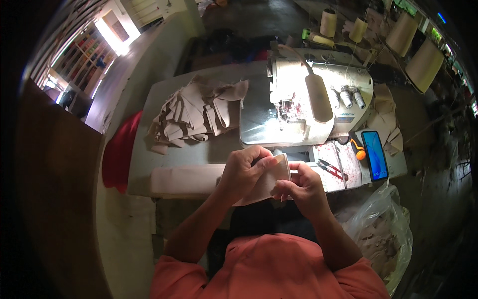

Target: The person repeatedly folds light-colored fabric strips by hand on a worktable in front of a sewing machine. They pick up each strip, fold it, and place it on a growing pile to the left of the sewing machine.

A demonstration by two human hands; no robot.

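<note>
Between my two hands, at the table's near edge, is a folded piece of beige fabric [266, 186]. My left hand [246, 169] is closed on its left side, thumb on top near the upper edge. My right hand [300, 187] pinches its right edge between thumb and fingers. Just beyond stands a white sewing machine [343, 74], its needle area brightly lit. Left of my left hand a long, flat stack of beige fabric [186, 179] lies along the front edge. Farther back rests a loose heap of beige fabric pieces [191, 112].
Red-handled thread snips [332, 169], an orange-and-black tool [359, 152] and a phone [375, 155] lie at the right. A clear plastic bag of scraps [386, 239] hangs below them. Thread cones [425, 65] stand at the back right. Red cloth [122, 152] hangs at the table's left edge.
</note>
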